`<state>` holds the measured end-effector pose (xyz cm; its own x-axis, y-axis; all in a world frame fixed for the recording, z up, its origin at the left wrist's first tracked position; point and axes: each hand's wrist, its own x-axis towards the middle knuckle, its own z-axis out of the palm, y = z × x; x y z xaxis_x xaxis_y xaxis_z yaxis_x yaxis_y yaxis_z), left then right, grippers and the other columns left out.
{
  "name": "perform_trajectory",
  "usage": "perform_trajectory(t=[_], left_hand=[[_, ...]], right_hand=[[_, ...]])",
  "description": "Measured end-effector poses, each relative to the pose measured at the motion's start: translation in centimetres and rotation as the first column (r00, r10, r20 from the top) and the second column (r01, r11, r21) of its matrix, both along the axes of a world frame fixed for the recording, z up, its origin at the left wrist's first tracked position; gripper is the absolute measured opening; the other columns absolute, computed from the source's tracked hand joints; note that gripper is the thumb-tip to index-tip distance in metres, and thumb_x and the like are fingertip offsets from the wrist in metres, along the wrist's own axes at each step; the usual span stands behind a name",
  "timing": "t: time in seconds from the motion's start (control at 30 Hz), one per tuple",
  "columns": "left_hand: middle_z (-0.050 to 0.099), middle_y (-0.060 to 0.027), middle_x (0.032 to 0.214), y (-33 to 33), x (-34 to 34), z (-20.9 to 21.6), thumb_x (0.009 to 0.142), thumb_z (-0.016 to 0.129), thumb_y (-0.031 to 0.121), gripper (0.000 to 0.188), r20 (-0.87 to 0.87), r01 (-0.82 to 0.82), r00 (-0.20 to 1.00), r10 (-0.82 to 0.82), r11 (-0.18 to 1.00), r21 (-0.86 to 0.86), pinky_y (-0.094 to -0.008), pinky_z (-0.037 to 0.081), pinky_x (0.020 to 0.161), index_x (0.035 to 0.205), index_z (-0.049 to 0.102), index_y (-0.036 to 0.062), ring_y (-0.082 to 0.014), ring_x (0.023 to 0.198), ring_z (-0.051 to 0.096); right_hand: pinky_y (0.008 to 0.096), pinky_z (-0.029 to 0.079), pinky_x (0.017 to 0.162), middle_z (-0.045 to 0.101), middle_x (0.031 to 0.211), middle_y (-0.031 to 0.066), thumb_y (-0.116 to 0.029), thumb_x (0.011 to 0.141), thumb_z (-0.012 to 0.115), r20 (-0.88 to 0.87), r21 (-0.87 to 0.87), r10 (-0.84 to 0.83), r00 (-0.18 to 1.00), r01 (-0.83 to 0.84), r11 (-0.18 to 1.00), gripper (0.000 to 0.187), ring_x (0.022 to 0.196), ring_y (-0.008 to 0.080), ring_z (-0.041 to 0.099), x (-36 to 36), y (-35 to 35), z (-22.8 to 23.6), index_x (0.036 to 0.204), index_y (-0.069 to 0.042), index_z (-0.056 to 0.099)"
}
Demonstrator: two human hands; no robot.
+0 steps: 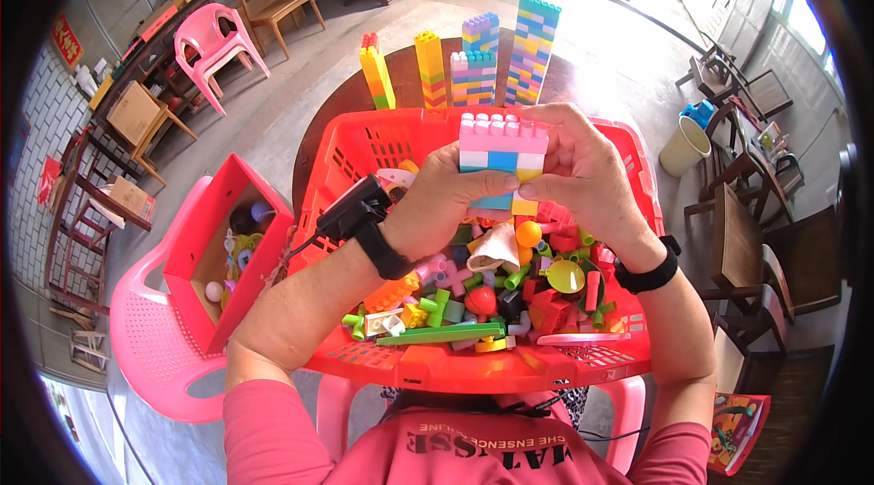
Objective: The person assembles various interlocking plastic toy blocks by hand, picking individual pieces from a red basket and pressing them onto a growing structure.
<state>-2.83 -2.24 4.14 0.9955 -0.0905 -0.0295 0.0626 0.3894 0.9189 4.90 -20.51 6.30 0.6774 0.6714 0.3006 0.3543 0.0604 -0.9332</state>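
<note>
Brick block (503,141), pink along its studded top with white, blue and yellow pieces below, sits upright between my two hands, raised over the red basket (473,376) in front of me. My left hand (442,198) grasps it from the left, thumb flat across its near face; my right hand (587,175) grips the right side, thumb pressed at the lower right by the yellow pieces. Some of my fingers are hidden behind the block, so I cannot tell exactly how they lie. I wear a black strap on each wrist. Below my hands, the basket holds a jumbled heap of toy parts, among them an orange ball (528,233), a round yellow piece (565,276) and a long green strip (442,336) at the near side. Beyond the basket, on the round brown table (408,75), stand several brick towers, the tallest (533,52) at the right and a mostly yellow one (430,71) farther left. To my left, a red box (259,183) with toys inside rests on a pink chair (146,348).
</note>
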Motion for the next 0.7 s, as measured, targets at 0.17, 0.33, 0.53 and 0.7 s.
perform_trajectory(t=[0.17,0.33,0.53,0.7], left_hand=[[0.068,-0.0043,0.107,-0.3,-0.2,0.2,0.083,0.077,0.012,0.04,-0.013,-0.039,0.999,0.04,0.999,0.006,-0.0319,0.059,0.08,0.119,0.061,0.0044,-0.0139,0.094,0.067],[0.064,-0.0054,0.108,-0.2,0.0,0.0,0.075,0.082,0.008,0.057,0.158,-0.084,0.986,0.05,0.973,0.216,-0.0308,0.056,0.084,0.123,0.053,0.0025,-0.013,0.097,0.064],[0.06,-0.009,0.118,-1.4,0.0,-0.8,0.073,0.08,0.007,0.071,0.363,-0.323,0.904,0.226,0.917,0.233,-0.0314,0.052,0.088,0.132,0.042,0.002,-0.0145,0.108,0.059],[0.061,-0.0108,0.114,0.5,0.4,0.1,0.071,0.079,0.009,0.07,0.399,-0.284,0.916,0.047,0.78,0.558,-0.0346,0.052,0.087,0.132,0.044,0.0033,-0.0181,0.104,0.061]], right_hand=[[0.0275,0.055,0.076,0.069,0.093,0.0075,0.011,0.073,0.071,-0.028,0.018,0.013,1.0,-0.013,1.0,0.063,0.086,0.0121,0.068,-0.2,0.1,0.3,0.13,-0.005,0.051],[0.0262,0.055,0.076,0.068,0.099,0.0085,0.013,0.074,0.07,-0.083,0.106,0.041,0.996,-0.032,0.994,0.063,0.088,0.0128,0.068,-0.1,-0.2,0.8,0.132,-0.005,0.049],[0.0246,0.055,0.074,0.066,0.095,0.007,0.013,0.075,0.07,-0.103,0.156,-0.009,0.995,0.025,0.988,0.065,0.087,0.0117,0.068,0.2,0.2,0.0,0.133,-0.006,0.047],[0.0228,0.051,0.068,0.06,0.091,0.0019,0.004,0.078,0.074,-0.045,0.058,-0.085,0.995,0.087,0.994,0.04,0.087,0.0084,0.062,0.8,-0.1,0.1,0.11,-0.003,0.05]])
